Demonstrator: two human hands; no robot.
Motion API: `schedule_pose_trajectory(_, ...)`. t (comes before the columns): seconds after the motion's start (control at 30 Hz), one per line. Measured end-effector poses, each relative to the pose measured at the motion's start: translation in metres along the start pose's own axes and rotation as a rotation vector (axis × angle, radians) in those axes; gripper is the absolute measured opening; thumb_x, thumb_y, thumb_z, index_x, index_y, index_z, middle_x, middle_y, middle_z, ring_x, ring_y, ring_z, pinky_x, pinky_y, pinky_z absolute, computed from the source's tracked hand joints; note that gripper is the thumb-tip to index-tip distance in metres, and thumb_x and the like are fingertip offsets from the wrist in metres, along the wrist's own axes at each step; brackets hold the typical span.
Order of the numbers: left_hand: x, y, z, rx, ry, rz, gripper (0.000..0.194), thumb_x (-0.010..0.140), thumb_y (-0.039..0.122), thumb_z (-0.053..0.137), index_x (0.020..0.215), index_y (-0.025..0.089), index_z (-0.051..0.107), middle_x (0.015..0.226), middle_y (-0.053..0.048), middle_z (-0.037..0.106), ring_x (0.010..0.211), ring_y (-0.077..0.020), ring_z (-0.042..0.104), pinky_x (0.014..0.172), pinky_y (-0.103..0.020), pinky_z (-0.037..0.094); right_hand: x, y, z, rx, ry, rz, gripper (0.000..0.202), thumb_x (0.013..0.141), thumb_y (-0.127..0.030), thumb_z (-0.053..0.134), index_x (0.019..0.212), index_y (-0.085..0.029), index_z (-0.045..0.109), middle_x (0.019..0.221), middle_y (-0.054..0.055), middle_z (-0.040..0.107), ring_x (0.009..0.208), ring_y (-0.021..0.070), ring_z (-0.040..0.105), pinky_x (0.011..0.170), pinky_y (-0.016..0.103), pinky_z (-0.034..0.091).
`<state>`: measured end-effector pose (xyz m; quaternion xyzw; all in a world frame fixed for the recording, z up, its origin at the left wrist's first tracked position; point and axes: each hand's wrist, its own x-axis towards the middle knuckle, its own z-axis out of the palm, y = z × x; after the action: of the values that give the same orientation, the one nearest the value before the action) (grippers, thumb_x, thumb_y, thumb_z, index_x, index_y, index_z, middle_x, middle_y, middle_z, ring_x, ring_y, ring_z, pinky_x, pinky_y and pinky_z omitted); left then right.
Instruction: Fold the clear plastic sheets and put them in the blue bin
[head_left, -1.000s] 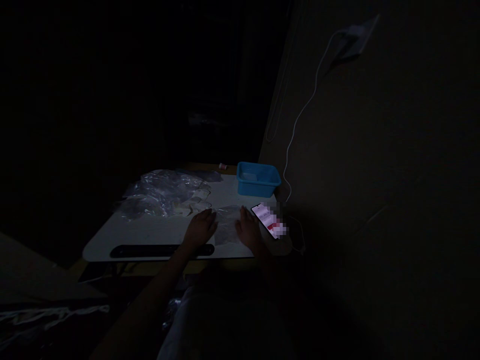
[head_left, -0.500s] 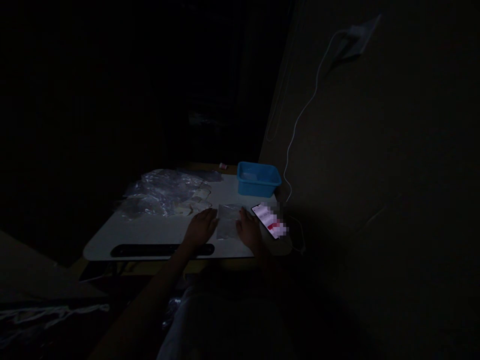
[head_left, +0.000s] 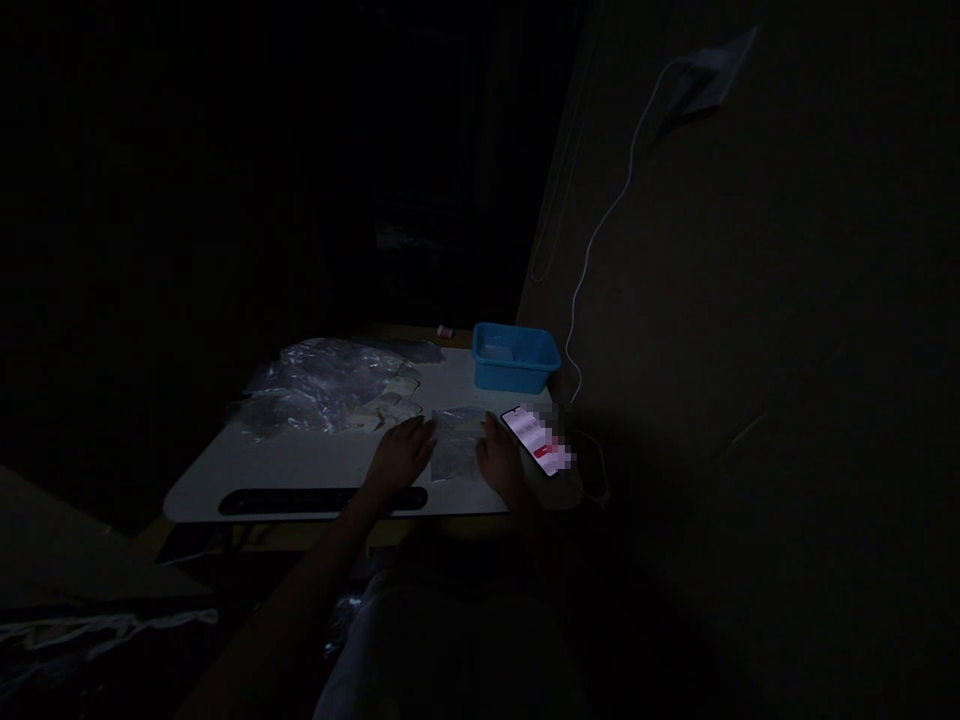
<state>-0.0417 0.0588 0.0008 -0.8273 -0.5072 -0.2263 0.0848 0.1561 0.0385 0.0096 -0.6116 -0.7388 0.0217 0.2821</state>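
A clear plastic bag (head_left: 455, 447) lies flat on the white table (head_left: 292, 465), between my two hands. My left hand (head_left: 403, 455) rests at the bag's left edge, fingers spread and holding nothing. On the bag's right side lies my right hand (head_left: 499, 455), its fingers apart and touching the plastic. Just right of that hand is a phone (head_left: 534, 438) with a lit screen. A pile of crumpled clear plastic (head_left: 322, 380) covers the table's back left, with some pale pieces (head_left: 386, 408) at its right side. The room is dim.
A blue basket (head_left: 514, 376) stands at the back right of the table, with something pale inside. Behind the table lies a small pinkish spool-like item (head_left: 445, 331). A white cable (head_left: 592, 240) runs down the right wall from an outlet. A black slot (head_left: 300, 501) lines the front edge.
My right hand has shifted very slightly to the right. The bag between my hands looks a little flatter and wider. Otherwise only a slight camera shift shows.
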Motion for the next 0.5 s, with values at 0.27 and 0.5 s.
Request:
schedule_pose_trajectory(0.27,0.0000,-0.0007,-0.0004,0.033,-0.035,0.004,0.039,0.085,0.035,0.036,0.114,0.017,0.056,0.123,-0.012,0.053,0.112,-0.0246,0.048,0.093,-0.039,0.039,-0.0003,0.0002,0.0019,-0.028,0.027,-0.004,0.050,0.080,-0.016,0.037,0.129,-0.006,0.034,0.123,0.014,0.052,0.115,0.0205,0.045,0.098,0.036,0.028)
schedule_pose_trajectory(0.5,0.0005,0.0004,-0.0014,0.053,-0.047,0.004,0.039,0.085,0.035,0.037,0.114,0.016,0.056,0.123,-0.013,0.052,0.113,-0.0247,0.048,0.093,-0.039,0.039,0.0007,0.0043,0.0055,-0.019,0.094,-0.001,0.051,0.079,-0.016,0.039,0.128,-0.007,0.035,0.119,0.015,0.055,0.113,0.0219,0.046,0.096,0.037,0.031)
